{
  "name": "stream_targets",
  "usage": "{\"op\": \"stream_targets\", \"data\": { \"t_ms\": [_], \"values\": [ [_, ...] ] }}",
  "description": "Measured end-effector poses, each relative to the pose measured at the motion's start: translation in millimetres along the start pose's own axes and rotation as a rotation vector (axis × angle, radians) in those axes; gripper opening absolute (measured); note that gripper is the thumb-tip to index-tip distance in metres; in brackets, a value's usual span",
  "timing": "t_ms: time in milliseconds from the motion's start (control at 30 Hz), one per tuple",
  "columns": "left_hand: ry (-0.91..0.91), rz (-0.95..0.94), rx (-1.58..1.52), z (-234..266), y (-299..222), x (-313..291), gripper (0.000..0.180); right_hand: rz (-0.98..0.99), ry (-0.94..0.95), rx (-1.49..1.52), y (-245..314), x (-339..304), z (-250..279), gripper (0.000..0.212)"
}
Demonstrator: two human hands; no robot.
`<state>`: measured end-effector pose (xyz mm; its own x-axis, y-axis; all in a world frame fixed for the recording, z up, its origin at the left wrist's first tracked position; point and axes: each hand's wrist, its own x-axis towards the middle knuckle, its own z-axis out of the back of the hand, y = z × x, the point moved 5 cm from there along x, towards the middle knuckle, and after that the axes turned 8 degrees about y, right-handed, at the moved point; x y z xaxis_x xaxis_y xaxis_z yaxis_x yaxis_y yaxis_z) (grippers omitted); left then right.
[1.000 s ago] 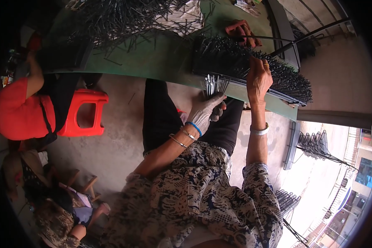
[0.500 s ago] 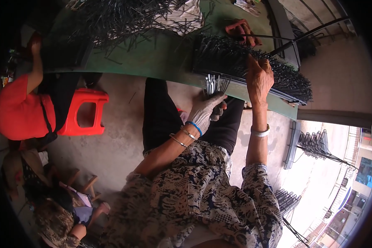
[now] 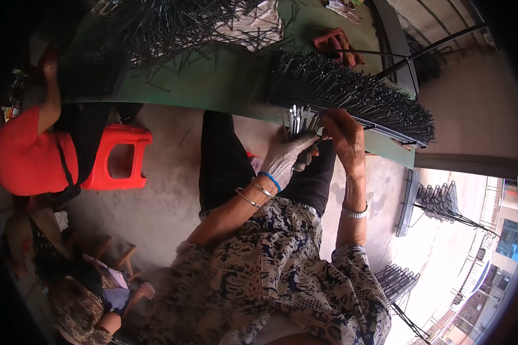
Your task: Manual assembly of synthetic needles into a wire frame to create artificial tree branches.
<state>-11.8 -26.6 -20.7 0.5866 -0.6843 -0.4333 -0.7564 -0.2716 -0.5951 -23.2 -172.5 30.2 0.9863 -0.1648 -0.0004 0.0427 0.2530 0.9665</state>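
My left hand (image 3: 286, 156), in a grey-white knit glove, is closed around a bundle of thin metal rods (image 3: 298, 122). The rods stand up out of its grip, with bright silvery ends. Close to the bundle's right side is my bare right hand (image 3: 346, 139), its thumb and fingers pinched together. Whatever lies between those fingertips is too small to make out. Just beyond both hands, a long rack (image 3: 380, 125) on the table edge holds dense rows of thin black rods (image 3: 334, 80).
Loose black rods (image 3: 178, 34) lie heaped on the green table (image 3: 213, 86), partly over pale cloth (image 3: 259, 26). A reddish cloth (image 3: 335, 43) sits behind the rack, near a black metal bar (image 3: 443, 39). To the left are a red stool (image 3: 135, 156) and a person in red (image 3: 31, 152).
My right hand has come down and left from the rods in the rack to beside the bundle. The left hand stays nearly in place, holding the rods.
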Motion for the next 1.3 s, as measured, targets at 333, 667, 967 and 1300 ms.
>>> {"op": "stream_targets", "data": {
  "t_ms": [333,667,967,1300],
  "values": [
    [-0.101,0.042,-0.01,9.7,6.7,11.5,0.021,0.204,-0.571,-0.296,30.1,-12.4,38.0,0.008],
    [-0.056,0.122,-0.096,0.3,7.8,5.3,0.016,0.259,-0.621,-0.651,-0.5,16.9,49.2,0.009],
    [-0.002,0.102,-0.078,-6.6,6.7,3.3,0.019,0.269,-0.511,-0.82,7.6,13.5,37.2,0.015],
    [-0.058,0.069,-0.012,-5.4,15.4,6.8,0.021,-0.1,-0.174,-0.071,4.6,-21.3,18.8,0.008]
  ]
}}
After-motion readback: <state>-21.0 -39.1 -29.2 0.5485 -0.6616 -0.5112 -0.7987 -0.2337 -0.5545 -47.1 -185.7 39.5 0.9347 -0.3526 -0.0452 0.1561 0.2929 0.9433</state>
